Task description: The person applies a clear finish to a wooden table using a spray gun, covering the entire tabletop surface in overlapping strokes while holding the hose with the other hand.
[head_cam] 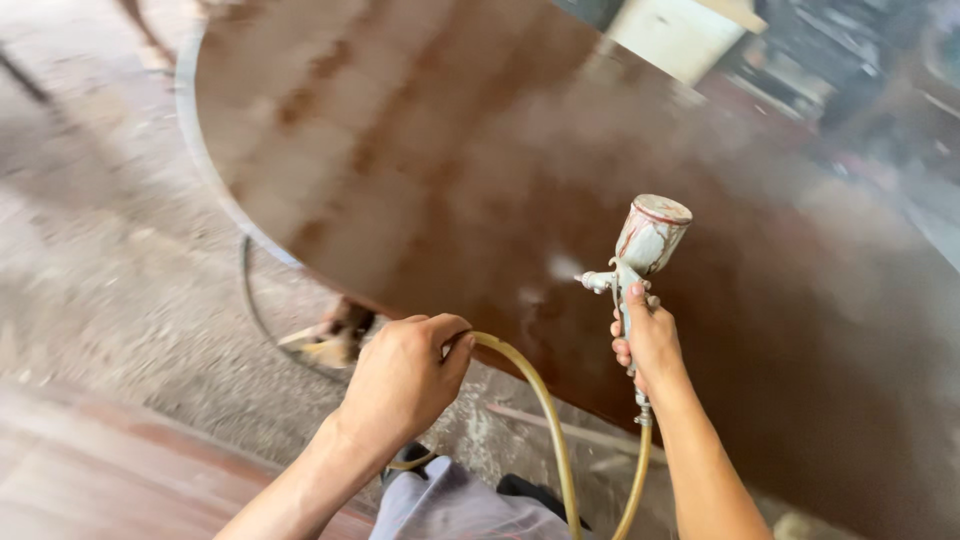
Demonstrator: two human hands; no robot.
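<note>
Head view, 1 frame. Right hand (650, 345) closed around the grip of a spray gun (632, 270), index finger laid up along the trigger; the paint-spattered cup sits upright on top and the nozzle points left, over the panel. A small pale puff shows just off the nozzle, so the gun reads as spraying at this instant. Left hand (402, 378) curled shut around the yellow air hose (545, 410), which loops from that fist down and back up to the base of the gun grip; the hand holds the loop off the panel's near edge. Work surface: a large dark brown tabletop (480, 130) with a rounded far-left end, glossy, reflecting light in broad streaks. Judgement on progress: gloss looks continuous over the left end and the middle, which suggests those areas are already coated and wet; the stretch near the right edge is darker and blurred, and I cannot tell whether it is coated. The gun is over the near edge, about mid-length, so the near margin seems to be the pass in hand. Below the near edge: dusty concrete floor (110, 290), a thin curved line on it, grey trousers (450, 505) and dark shoes. Background at the far-right corner is too blurred to identify.
</note>
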